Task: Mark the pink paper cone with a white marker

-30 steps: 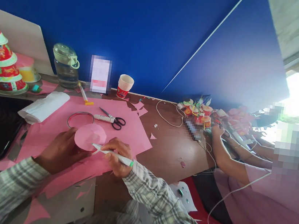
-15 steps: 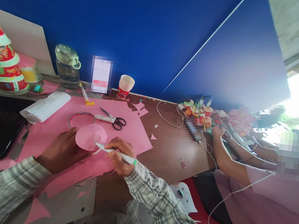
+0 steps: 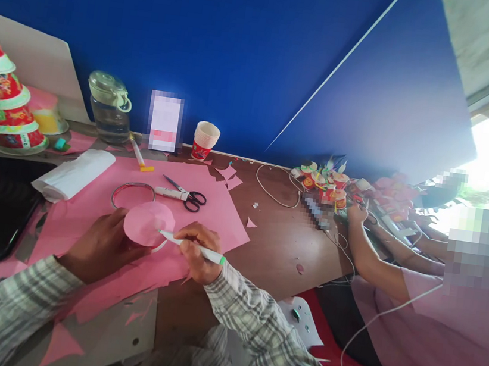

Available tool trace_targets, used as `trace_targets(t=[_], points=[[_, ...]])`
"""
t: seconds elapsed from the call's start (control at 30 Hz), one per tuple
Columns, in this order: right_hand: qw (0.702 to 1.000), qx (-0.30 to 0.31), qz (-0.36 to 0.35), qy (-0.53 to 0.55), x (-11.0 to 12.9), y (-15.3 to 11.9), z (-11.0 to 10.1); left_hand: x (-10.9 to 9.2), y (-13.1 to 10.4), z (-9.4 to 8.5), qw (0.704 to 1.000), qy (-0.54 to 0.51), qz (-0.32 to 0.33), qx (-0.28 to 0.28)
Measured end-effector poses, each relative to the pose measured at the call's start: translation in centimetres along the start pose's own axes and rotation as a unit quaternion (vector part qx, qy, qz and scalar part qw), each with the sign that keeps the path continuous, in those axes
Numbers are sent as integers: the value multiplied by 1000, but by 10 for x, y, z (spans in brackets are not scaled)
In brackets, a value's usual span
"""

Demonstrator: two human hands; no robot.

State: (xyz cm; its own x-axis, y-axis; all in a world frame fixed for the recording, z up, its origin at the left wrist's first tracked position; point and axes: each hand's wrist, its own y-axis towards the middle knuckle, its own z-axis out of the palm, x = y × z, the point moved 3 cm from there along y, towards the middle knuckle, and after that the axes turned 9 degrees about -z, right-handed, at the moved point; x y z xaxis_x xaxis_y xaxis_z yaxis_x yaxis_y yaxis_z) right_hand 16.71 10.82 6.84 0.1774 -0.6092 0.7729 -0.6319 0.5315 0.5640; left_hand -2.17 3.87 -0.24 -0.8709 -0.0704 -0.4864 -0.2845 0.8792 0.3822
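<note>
Our left hand (image 3: 103, 244) grips the pink paper disc (image 3: 148, 223), propped on the pink sheet (image 3: 206, 202). Right hand (image 3: 198, 250) pinches a white marker (image 3: 191, 248), tip touching the disc's lower-right edge. Scissors (image 3: 186, 195) lie just beyond.

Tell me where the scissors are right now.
The scissors lie on the pink paper sheet left of centre in the head view, just beyond the right hand, beside the wire ring.
</note>
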Motion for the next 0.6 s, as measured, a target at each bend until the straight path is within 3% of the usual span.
trace_targets(t=[0.27, 0.6], points=[[996, -28, 50, 65, -9, -2, -2, -7, 2, -6, 1000, -18, -16, -2], [998, 21, 21, 60, -4, -1, 2, -7, 2, -5, 1000, -16, 8, -16]])
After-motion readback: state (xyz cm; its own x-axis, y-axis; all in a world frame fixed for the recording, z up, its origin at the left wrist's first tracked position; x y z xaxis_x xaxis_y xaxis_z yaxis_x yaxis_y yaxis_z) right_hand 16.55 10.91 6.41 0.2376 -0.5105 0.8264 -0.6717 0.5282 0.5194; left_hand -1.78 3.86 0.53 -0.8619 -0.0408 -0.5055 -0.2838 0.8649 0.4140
